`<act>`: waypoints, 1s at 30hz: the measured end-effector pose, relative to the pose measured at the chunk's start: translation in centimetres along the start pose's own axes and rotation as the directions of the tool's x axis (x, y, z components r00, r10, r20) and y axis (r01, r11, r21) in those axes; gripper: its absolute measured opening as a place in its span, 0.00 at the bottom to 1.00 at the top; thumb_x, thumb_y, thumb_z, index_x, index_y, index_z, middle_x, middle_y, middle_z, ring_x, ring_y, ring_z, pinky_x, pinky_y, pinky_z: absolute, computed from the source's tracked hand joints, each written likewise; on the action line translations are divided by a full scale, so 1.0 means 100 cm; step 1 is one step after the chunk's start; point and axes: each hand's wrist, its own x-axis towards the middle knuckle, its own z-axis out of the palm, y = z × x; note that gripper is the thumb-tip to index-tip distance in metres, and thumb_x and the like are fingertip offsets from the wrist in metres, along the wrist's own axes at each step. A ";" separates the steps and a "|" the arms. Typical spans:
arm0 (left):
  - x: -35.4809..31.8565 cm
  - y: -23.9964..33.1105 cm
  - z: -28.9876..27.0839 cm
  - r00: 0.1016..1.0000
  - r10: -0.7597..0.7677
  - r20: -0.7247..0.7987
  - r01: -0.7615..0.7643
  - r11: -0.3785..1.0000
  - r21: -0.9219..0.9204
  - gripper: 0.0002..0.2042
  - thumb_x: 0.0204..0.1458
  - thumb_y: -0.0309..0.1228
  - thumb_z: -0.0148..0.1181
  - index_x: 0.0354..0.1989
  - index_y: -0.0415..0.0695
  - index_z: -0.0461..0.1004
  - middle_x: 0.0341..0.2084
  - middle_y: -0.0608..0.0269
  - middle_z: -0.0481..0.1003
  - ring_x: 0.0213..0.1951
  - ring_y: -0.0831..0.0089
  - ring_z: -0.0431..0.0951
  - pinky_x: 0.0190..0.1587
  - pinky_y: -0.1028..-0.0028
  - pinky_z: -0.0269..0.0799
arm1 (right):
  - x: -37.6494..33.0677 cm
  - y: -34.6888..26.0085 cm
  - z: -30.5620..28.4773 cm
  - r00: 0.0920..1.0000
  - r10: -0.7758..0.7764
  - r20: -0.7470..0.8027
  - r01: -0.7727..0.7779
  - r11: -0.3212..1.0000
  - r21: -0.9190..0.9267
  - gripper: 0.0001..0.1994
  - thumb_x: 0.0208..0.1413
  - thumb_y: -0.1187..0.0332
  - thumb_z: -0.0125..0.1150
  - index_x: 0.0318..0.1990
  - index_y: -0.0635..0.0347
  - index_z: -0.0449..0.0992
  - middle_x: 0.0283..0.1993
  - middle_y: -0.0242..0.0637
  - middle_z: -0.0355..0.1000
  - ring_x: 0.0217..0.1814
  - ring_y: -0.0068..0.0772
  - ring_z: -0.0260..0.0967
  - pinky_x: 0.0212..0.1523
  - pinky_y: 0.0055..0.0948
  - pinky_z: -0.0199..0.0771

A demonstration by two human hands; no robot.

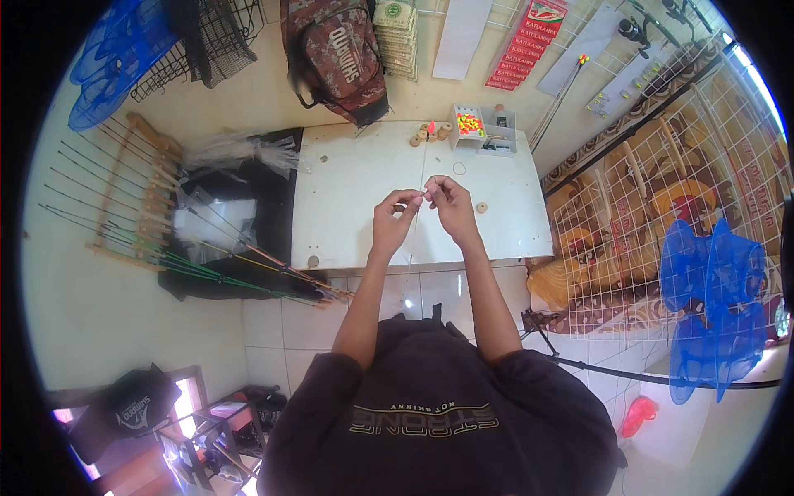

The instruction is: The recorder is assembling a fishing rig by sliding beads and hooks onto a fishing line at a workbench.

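Both forearms rise from the lower edge so the left hand (392,217) and right hand (451,201) meet at frame centre over the white table (347,198), fingertips pinched shut on a thin fishing line (423,178), drawing it taut between them.

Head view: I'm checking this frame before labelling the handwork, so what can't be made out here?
- What the left hand and right hand pinch: too small; only a thin line shows.
- Contents of the small sorting box: coloured specks, too small to name.
- Blue net: bent by the fisheye rim.
- Floor below the white table: hidden by the person's torso.
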 end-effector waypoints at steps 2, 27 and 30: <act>0.000 0.001 0.000 1.000 -0.001 0.000 0.001 1.000 -0.004 0.06 0.52 0.30 0.60 0.36 0.43 0.78 0.34 0.66 0.78 0.33 0.79 0.75 0.34 0.78 0.67 | 0.000 -0.002 -0.001 0.998 -0.052 0.027 0.055 0.990 -0.133 0.08 0.60 0.68 0.52 0.37 0.65 0.72 0.29 0.31 0.71 0.31 0.20 0.67 0.36 0.23 0.68; 0.000 -0.010 -0.006 0.994 -0.100 0.043 0.106 0.979 -0.173 0.07 0.52 0.29 0.61 0.36 0.39 0.77 0.30 0.65 0.77 0.31 0.80 0.73 0.37 0.79 0.69 | -0.008 -0.031 -0.004 0.959 -0.200 0.203 0.265 0.888 -0.376 0.03 0.54 0.78 0.53 0.35 0.63 0.72 0.31 0.35 0.69 0.33 0.31 0.67 0.35 0.27 0.64; 0.001 -0.010 -0.006 0.993 -0.107 0.048 0.114 0.980 -0.165 0.08 0.52 0.29 0.61 0.36 0.38 0.77 0.30 0.65 0.78 0.30 0.80 0.73 0.37 0.79 0.70 | -0.005 -0.025 -0.004 0.934 -0.280 0.220 0.349 0.844 -0.408 0.04 0.53 0.79 0.52 0.34 0.63 0.71 0.30 0.37 0.68 0.35 0.35 0.67 0.36 0.29 0.65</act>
